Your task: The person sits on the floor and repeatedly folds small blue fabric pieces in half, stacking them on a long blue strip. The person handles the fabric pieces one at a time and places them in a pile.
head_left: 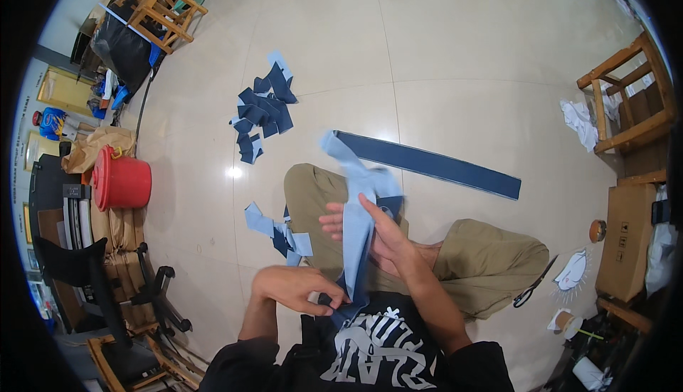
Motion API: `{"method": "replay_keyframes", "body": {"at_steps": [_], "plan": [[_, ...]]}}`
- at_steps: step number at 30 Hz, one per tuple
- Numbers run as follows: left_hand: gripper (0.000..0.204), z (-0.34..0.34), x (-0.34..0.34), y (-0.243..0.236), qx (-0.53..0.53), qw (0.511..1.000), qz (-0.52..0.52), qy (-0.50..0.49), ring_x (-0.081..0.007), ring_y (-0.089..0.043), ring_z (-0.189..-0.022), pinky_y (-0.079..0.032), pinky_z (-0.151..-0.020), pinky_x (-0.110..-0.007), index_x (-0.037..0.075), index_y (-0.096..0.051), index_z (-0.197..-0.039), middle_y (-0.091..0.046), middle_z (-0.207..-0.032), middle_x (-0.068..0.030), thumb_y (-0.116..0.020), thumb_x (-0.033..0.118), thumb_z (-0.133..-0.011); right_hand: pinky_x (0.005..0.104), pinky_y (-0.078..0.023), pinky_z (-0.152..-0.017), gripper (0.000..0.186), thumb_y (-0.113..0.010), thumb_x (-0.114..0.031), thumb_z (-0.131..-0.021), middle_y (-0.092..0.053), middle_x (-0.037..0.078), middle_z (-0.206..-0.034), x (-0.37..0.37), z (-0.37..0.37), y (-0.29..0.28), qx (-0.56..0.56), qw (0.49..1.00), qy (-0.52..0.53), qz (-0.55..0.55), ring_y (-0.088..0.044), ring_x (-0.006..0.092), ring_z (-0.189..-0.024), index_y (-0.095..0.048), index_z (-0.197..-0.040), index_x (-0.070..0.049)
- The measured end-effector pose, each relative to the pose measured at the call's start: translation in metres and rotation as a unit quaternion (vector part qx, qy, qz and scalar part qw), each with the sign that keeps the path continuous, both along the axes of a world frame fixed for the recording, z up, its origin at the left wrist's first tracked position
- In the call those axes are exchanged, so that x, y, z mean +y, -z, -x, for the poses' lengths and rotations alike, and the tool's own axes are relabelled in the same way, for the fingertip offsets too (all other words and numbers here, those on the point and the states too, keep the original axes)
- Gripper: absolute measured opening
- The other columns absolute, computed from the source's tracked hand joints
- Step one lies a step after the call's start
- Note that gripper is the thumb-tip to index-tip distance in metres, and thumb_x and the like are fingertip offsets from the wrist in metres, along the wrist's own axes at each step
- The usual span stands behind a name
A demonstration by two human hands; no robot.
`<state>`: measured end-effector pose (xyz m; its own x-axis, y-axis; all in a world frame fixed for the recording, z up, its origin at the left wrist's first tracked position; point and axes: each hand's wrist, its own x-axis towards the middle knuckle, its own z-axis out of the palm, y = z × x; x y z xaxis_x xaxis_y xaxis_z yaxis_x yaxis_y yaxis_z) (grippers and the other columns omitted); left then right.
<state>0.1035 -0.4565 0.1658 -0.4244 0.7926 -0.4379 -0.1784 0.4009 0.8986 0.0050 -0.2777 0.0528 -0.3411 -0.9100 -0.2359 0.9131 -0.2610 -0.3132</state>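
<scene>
A long fabric strip point(358, 239), light blue on one face and dark blue on the other, hangs folded over my lap. My right hand point(384, 234) grips it midway, the thumb on top and the fingers stretched behind it. Close to my body, my left hand point(302, 289) pinches the strip's dark lower end between thumb and fingers. The upper end is smeared by motion. Beyond my knees a flat dark blue strip point(434, 164) lies slantwise on the floor. Several cut blue pieces point(265, 111) form a pile at the far left, and more scraps point(281, 235) lie beside my left knee.
Black-handled scissors point(532, 287) rest by my right knee. A red lidded bucket point(122, 180) and an office chair point(92, 271) stand at the left. Along the right are a wooden stool point(626, 100), a cardboard box point(625, 242) and a tape roll point(597, 231).
</scene>
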Motion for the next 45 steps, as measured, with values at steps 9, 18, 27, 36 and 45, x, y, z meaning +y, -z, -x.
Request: {"method": "replay_keyframes", "body": {"at_steps": [9,18,27,36,45], "plan": [[0.030,-0.049,-0.021,0.078,-0.042,0.888,0.450,0.085,-0.0345,-0.068,-0.083,-0.053,-0.075,-0.042,0.005,-0.071,-0.094,-0.071,-0.085,-0.0134,-0.075,0.029,-0.075,0.0397,-0.045,-0.105,0.054,-0.045,-0.028,-0.102,-0.056,0.023,-0.131,0.044,0.002,-0.002,-0.068,0.988,0.139,-0.003,-0.058,0.0295,-0.118,-0.035,-0.145,0.005],[0.040,-0.004,-0.005,0.070,0.001,0.883,0.302,-0.359,-0.0231,-0.064,-0.080,-0.049,-0.076,-0.036,-0.003,-0.069,-0.092,-0.069,-0.080,-0.0148,-0.062,0.036,-0.094,0.0374,-0.053,-0.089,0.042,-0.057,-0.029,-0.099,-0.069,0.019,-0.104,0.032,-0.084,0.010,0.188,0.964,-0.186,-0.011,-0.069,0.0263,-0.092,-0.054,-0.126,0.004],[0.036,-0.008,0.006,0.094,0.056,0.805,0.210,-0.551,-0.0084,-0.056,-0.071,-0.047,-0.063,-0.027,-0.005,-0.067,-0.098,-0.065,-0.078,-0.0039,-0.050,0.027,-0.103,0.0447,-0.051,-0.073,0.072,-0.047,-0.060,-0.096,-0.064,0.022,-0.071,0.050,-0.098,-0.024,0.485,0.789,-0.115,-0.359,-0.065,0.0423,-0.073,-0.067,-0.083,0.007],[0.032,0.024,0.012,0.054,-0.029,0.931,-0.012,-0.363,-0.0150,-0.066,-0.090,-0.053,-0.081,-0.030,-0.001,-0.067,-0.112,-0.071,-0.101,-0.0096,-0.069,0.025,-0.093,0.0466,-0.049,-0.083,0.060,-0.062,-0.057,-0.088,-0.065,0.020,-0.084,0.043,-0.075,-0.007,0.628,0.653,0.145,-0.397,-0.065,0.0387,-0.085,-0.065,-0.101,0.001],[0.049,0.184,-0.063,0.179,-0.045,0.832,0.053,-0.550,-0.0162,-0.065,-0.092,-0.049,-0.085,-0.031,0.001,-0.059,-0.121,-0.067,-0.111,-0.0104,-0.051,0.045,-0.100,0.0459,-0.050,-0.069,0.049,-0.060,-0.046,-0.093,-0.066,0.020,-0.073,0.032,-0.097,0.028,0.623,0.675,-0.143,-0.369,-0.065,0.0387,-0.072,-0.067,-0.077,0.000]]}}
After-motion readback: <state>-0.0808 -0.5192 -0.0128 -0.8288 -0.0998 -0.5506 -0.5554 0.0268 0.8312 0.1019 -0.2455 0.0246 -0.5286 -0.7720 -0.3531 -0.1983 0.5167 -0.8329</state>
